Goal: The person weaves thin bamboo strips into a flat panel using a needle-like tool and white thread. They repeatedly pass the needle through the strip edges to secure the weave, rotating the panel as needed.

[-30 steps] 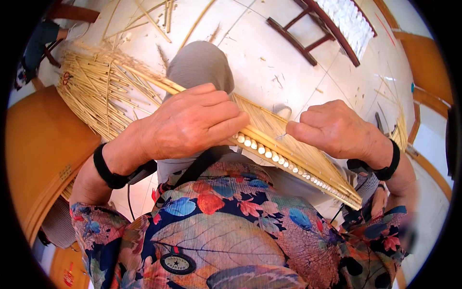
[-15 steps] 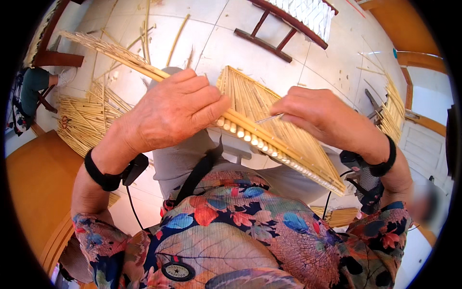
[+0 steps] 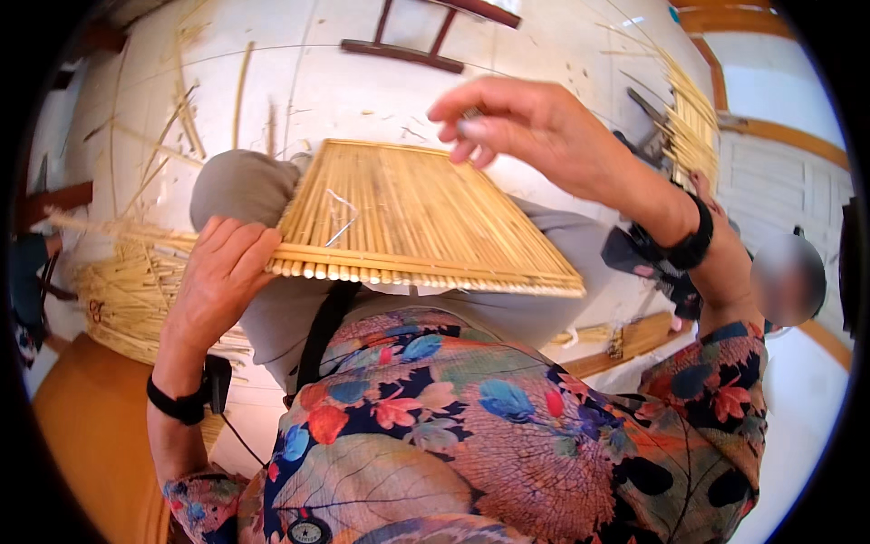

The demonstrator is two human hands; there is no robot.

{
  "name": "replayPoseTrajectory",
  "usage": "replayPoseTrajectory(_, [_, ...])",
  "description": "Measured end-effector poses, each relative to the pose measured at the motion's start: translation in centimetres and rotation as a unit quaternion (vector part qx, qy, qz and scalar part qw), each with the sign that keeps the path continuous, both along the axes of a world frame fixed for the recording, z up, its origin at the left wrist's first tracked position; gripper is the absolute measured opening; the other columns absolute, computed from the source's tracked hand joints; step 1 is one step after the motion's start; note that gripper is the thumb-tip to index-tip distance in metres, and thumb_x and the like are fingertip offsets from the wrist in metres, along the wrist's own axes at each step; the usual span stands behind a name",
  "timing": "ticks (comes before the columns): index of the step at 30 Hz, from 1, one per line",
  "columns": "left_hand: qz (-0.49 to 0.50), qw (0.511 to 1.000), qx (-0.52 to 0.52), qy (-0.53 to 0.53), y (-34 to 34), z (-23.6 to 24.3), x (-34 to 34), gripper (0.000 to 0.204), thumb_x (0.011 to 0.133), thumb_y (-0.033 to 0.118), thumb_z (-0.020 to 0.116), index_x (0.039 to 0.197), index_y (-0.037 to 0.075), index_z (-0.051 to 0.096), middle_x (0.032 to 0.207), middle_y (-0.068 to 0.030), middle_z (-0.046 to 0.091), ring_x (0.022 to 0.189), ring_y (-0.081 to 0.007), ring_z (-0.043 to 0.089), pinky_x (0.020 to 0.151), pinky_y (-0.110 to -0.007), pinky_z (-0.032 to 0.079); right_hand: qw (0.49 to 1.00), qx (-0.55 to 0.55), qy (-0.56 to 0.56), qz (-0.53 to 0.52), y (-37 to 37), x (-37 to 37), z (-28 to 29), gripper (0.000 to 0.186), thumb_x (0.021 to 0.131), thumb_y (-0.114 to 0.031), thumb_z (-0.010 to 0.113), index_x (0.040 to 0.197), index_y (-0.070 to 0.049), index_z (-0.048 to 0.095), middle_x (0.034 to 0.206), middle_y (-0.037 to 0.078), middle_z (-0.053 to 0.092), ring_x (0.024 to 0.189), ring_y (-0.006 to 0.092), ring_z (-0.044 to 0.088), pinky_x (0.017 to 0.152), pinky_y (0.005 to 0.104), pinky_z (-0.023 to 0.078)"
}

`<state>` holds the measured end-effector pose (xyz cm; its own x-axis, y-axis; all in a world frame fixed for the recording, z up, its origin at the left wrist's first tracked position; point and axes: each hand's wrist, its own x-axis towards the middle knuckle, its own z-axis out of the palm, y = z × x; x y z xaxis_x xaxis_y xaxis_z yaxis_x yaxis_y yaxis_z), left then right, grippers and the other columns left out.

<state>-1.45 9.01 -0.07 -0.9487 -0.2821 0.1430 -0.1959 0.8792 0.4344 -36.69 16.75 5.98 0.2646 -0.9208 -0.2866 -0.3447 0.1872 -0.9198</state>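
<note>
A flat panel of yellow plant stalks (image 3: 426,199) laid side by side lies across my lap. Its near edge shows a row of cut stalk ends, with thin stalks running crosswise above them. My left hand (image 3: 222,267) is closed around the panel's near left corner and the crosswise stalks, whose feathery ends (image 3: 118,228) stick out leftward. A thin metal needle (image 3: 341,232) with a loop of white thread (image 3: 342,199) is on the panel near that hand. Above the panel's far right side hovers my right hand (image 3: 535,131), fingers bent and apart, a small grey metallic thing (image 3: 469,116) at them.
Loose stalks (image 3: 136,295) are heaped on the floor at left, and another bundle (image 3: 693,118) lies at far right near dark tools (image 3: 648,127). A dark wooden frame (image 3: 408,53) lies beyond my knees. Another person's hand (image 3: 702,186) shows at right.
My right hand has left the needle and risen up and away from the panel's edge. The panel and my left hand appear lower and further left, as the whole view has shifted.
</note>
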Motion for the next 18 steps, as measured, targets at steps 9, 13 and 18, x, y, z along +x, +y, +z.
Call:
replayPoseTrajectory(9, [-0.062,0.995,-0.067,0.024,0.5,-1.3,0.5,0.047,0.069,0.005,0.066,0.113,-0.005,0.057,0.101,-0.0133,0.060,0.087,-0.0274,0.059,0.077,-0.040,0.046,0.996,0.089,-0.025,0.015,0.8,2.3,-0.3,0.022,0.097,-0.012,0.056,0.113,0.000,0.064,0.096,0.007,0.068,0.085,0.0118,0.064,0.073,0.0268,0.055])
replayPoseTrajectory(13, [-0.055,0.995,-0.066,0.050,1.6,-2.8,1.7,0.049,0.067,0.007,0.068,0.114,-0.005,0.058,0.103,-0.0138,0.060,0.089,-0.0283,0.059,0.079,-0.040,0.048,0.990,0.118,-0.004,0.082,0.0,6.0,-1.7,0.023,0.093,-0.004,0.058,0.115,0.000,0.062,0.103,0.007,0.066,0.094,0.0136,0.063,0.078,0.0272,0.055])
replayPoseTrajectory(18, [-0.032,0.996,-0.071,0.042,3.7,-2.3,3.6,0.046,0.071,0.009,0.066,0.115,-0.005,0.058,0.103,-0.0136,0.060,0.087,-0.0266,0.059,0.079,-0.040,0.048,0.976,0.017,0.016,0.214,-1.5,9.0,-3.8,0.025,0.090,-0.002,0.060,0.114,0.002,0.060,0.105,0.010,0.065,0.103,0.0159,0.063,0.083,0.0294,0.055])
